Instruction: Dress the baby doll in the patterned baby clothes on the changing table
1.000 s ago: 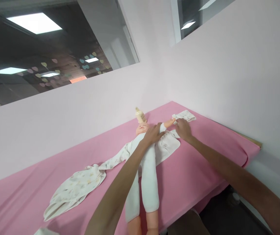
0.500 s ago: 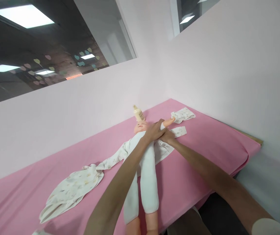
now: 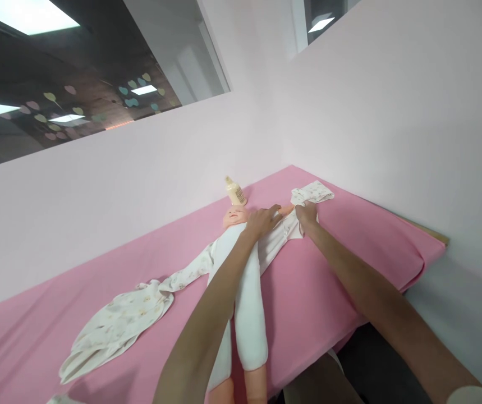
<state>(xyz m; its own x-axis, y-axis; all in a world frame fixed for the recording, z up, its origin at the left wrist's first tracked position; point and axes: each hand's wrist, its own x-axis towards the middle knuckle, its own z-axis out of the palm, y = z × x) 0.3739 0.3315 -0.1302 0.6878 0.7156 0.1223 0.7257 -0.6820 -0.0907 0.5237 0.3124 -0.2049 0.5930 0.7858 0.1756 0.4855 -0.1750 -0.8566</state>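
Doll [image 3: 249, 303] and shirt [image 3: 271, 249], two hands attending.
Doll: face up on pink desk [image 3: 308, 292], shirt at its side. Left hand [image 3: 261, 223]: laid over the doll's near arm; whether its fingers grip, cannot tell. Right hand [image 3: 307, 215]: fingers closed on shirt fabric, by the forearm [image 3: 285, 211]. Handling, as judged: steady the arm lightly; hold fabric unbunched; pull along the limb, never twisting.

Baby doll [image 3: 251, 292] cropped at lower legs, torso [image 3: 229, 240] partly behind left forearm [image 3: 207, 320]; print on bottle [image 3: 235, 192] too small to read.
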